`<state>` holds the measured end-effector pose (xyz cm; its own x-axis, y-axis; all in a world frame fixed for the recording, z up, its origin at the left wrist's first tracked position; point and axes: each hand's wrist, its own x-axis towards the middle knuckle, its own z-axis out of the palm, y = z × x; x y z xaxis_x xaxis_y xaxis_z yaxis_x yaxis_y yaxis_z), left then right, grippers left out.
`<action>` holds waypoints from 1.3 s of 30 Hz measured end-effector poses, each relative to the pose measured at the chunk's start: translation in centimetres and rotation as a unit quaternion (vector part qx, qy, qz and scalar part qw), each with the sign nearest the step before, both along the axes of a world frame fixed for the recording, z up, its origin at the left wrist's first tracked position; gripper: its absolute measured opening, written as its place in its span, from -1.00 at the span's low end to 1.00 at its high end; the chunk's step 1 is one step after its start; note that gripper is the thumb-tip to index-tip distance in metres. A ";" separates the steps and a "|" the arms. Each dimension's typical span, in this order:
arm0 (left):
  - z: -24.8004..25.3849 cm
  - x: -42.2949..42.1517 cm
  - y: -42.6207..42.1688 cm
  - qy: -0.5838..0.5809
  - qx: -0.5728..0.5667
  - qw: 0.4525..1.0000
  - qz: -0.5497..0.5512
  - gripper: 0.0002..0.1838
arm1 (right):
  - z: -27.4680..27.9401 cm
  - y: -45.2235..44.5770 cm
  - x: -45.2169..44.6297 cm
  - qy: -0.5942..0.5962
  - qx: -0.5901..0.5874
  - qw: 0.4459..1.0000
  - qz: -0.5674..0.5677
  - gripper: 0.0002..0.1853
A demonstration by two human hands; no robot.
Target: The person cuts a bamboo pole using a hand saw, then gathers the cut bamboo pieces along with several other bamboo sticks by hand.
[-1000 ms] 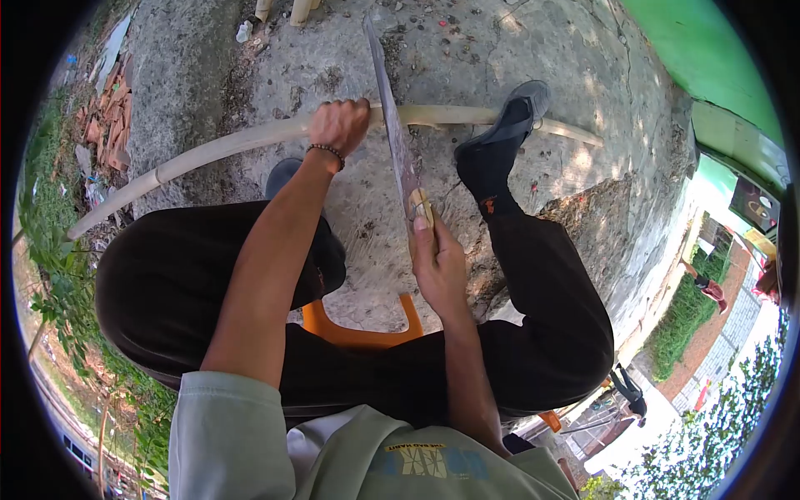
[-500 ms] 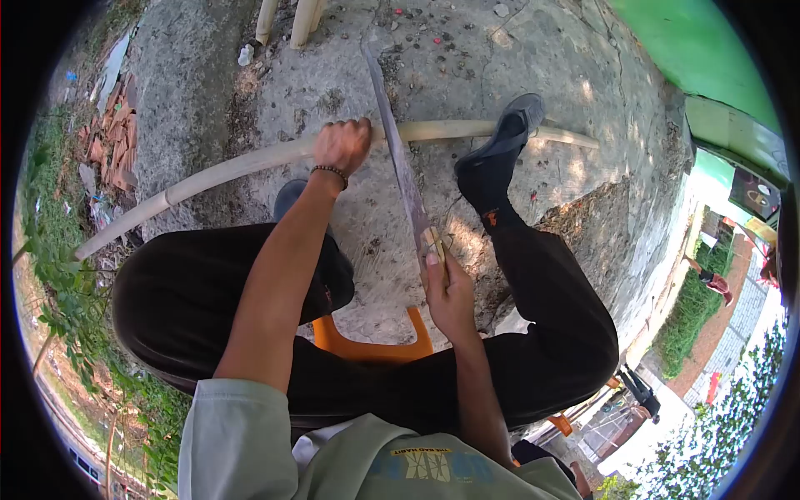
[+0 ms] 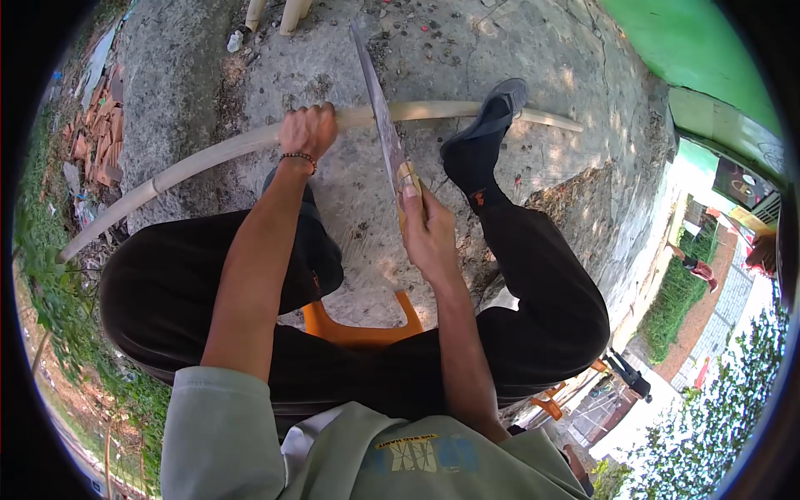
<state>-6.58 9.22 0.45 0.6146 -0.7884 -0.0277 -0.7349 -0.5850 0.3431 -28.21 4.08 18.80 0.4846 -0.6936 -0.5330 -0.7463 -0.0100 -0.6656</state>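
Observation:
A long pale bamboo pole (image 3: 200,161) lies crosswise in front of me, bowed by the lens. Wrapped around it left of the middle is my left hand (image 3: 308,131), closed, with a beaded bracelet at the wrist. My right hand (image 3: 429,233) grips the wooden handle of a handsaw (image 3: 379,100), thumb along the top. The saw's long blade crosses the pole just right of my left hand, its tip pointing away from me. My right foot (image 3: 492,112), in a dark sock and sandal, rests over the pole farther right.
Beneath is cracked concrete (image 3: 358,229). An orange plastic stool (image 3: 358,333) shows between my legs. Other pole ends (image 3: 292,15) lie at the top. Broken tiles (image 3: 102,133) and plants stand left; a green wall (image 3: 675,50) is at right. A person in dark clothes (image 3: 629,373) is farther off.
My right hand has pushed the saw forward, bringing the handle closer to the pole. The gap between my left hand and the blade has widened. The whole view has shifted slightly.

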 end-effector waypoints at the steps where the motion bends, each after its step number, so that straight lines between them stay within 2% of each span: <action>1: -0.2 -0.2 0.2 -0.028 -0.032 0.999 -0.011 -0.84 | 0.5 0.7 -1.1 0.020 -0.013 1.000 0.015 -0.53; 2: -0.2 -1.1 0.6 -0.020 -0.030 0.999 -0.020 -0.84 | 1.2 1.7 -2.3 0.039 -0.026 0.998 0.029 -0.52; 4: 0.0 0.4 -0.3 -0.007 -0.005 1.000 -0.015 -0.85 | 1.5 2.8 -4.3 0.005 -0.042 0.999 0.025 -0.51; 6: -0.1 -0.8 0.6 -0.017 0.001 1.000 -0.011 -0.87 | 2.4 5.2 -5.7 -0.059 -0.070 0.995 -0.031 -0.54; 7: 0.0 -0.4 0.3 -0.005 -0.001 1.000 -0.011 -0.89 | 1.4 4.2 -5.0 -0.003 -0.041 0.999 -0.010 -0.54; 10: -0.3 0.5 0.1 -0.008 -0.007 1.000 -0.006 -0.90 | -0.2 1.0 -0.1 0.012 0.023 1.000 0.001 -0.53; 12: -0.3 0.2 0.2 -0.005 -0.014 1.000 -0.022 -0.88 | 1.0 3.0 -3.8 -0.007 0.032 0.999 -0.016 -0.56; 14: -0.4 1.3 -0.9 -0.017 -0.023 1.000 -0.009 -0.87 | 1.8 4.0 -5.9 -0.049 -0.037 0.998 -0.030 -0.59; 16: -0.7 -1.0 1.2 0.008 -0.002 1.000 -0.011 -0.86 | 1.2 4.2 -7.2 -0.009 -0.005 1.000 -0.029 -0.59; 21: -0.2 0.8 -0.4 -0.017 -0.007 1.000 -0.010 -0.86 | -1.4 0.2 -0.5 0.045 0.044 0.998 -0.006 -0.56; 24: 0.0 0.4 -0.4 -0.024 -0.005 0.999 -0.026 -0.86 | 1.1 2.2 -4.6 0.044 0.021 0.998 0.030 -0.55; 26: 0.0 0.2 -0.2 -0.004 0.013 1.000 -0.008 -0.87 | 3.0 5.2 -8.5 -0.018 -0.008 0.999 -0.048 -0.56; 30: 0.1 0.4 0.0 -0.017 0.011 1.000 -0.019 -0.89 | -1.0 4.0 -3.8 0.000 -0.004 1.000 -0.014 -0.52; 32: 0.1 0.9 -0.5 0.009 0.052 0.999 -0.013 -0.88 | -2.3 3.2 -2.9 -0.049 -0.100 0.994 0.009 -0.52; 35: 1.1 0.8 -0.6 0.034 0.054 0.998 -0.018 -0.86 | 1.1 3.5 -5.5 0.004 -0.018 1.000 0.005 -0.50; 39: 1.3 0.6 -0.8 0.037 0.076 0.996 -0.010 -0.83 | 2.7 6.1 -8.5 0.020 0.019 0.999 -0.030 -0.46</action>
<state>-5.94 8.43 1.78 0.5899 -0.7841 -0.1931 -0.7234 -0.6194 0.3052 -36.73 10.17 21.54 0.4214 -0.6999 -0.5767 -0.7705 0.0591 -0.6347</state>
